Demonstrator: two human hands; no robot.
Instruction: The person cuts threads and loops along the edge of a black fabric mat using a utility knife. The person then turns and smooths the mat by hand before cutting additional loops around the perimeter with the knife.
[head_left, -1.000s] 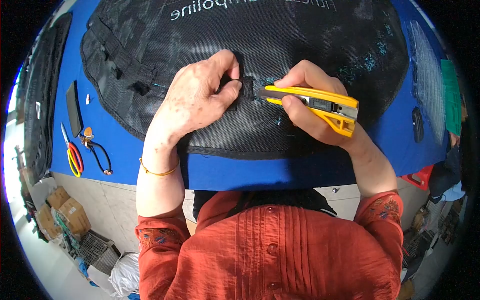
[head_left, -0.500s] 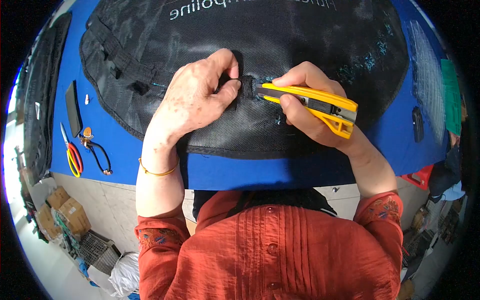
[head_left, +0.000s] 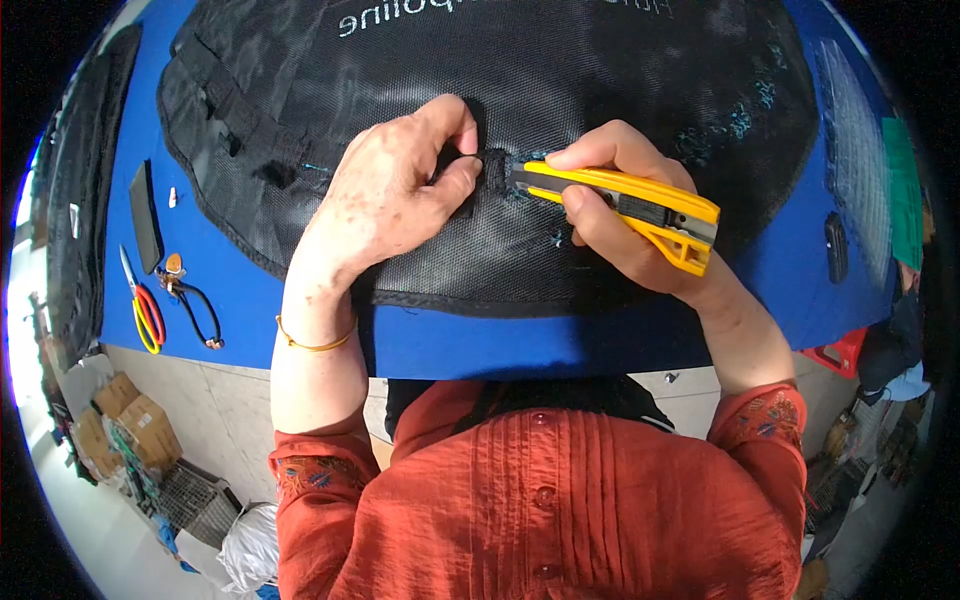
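Note:
A black mesh trampoline mat with mirrored white lettering lies under both hands. My left hand rests on it, thumb and forefinger pinching the end of a short black webbing strap attached to the mat. My right hand is closed around a yellow box cutter. The cutter's blade end points left and meets the strap's right edge, among blue thread bits. Exactly where the blade tip sits is hard to see. More blue thread scraps are scattered on the mat to the right.
On the blue table, red-and-yellow-handled scissors, a dark flat bar and a black cord loop lie at left. A black object and clear plastic sheet are at right. Cardboard boxes stand on the floor.
The box cutter and my right hand have shifted very slightly. My left hand keeps its pinch in nearly the same place.

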